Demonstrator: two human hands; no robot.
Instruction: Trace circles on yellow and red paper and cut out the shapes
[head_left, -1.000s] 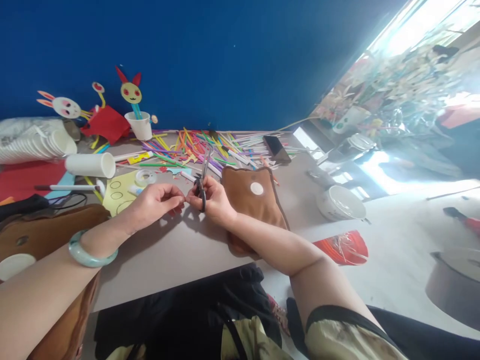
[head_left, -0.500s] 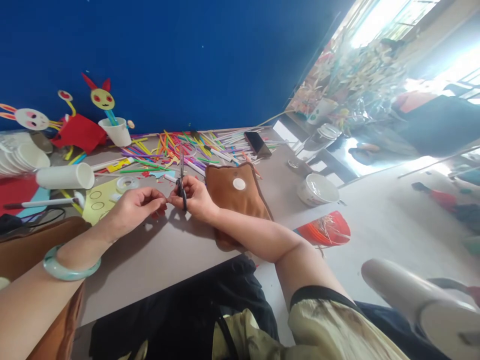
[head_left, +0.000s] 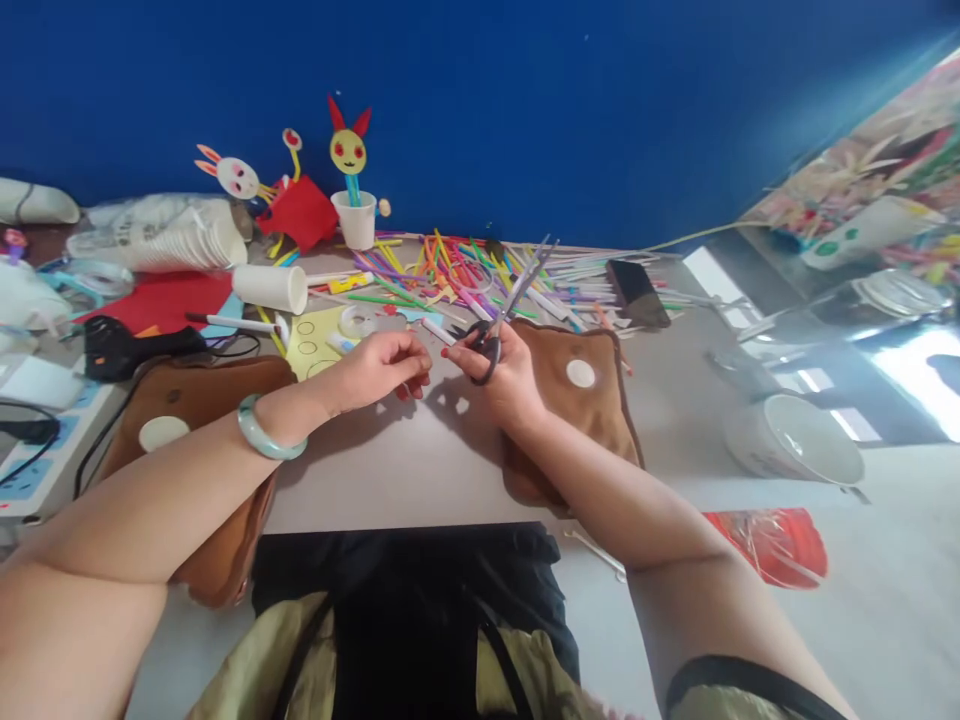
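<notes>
My right hand holds a pair of black-handled scissors, blades pointing up and away from me. A tiny red piece shows at the fingertips of that hand. To its left, my left hand has its fingers curled together above the table; whatever they may hold is hidden. A pale green bangle circles my left wrist. Just beyond that hand lies a yellow sheet with circles drawn on it, a roll of clear tape by its edge.
Colourful pipe cleaners and a phone lie along the blue wall. Brown cushions flank my arms. Paper cups, a glue gun and a puppet in a cup stand or lie left. A white bowl is at right.
The view has swung left, so things sit further right in the picture. My hands, close together before, are now apart. The scissors have tilted to the right.
</notes>
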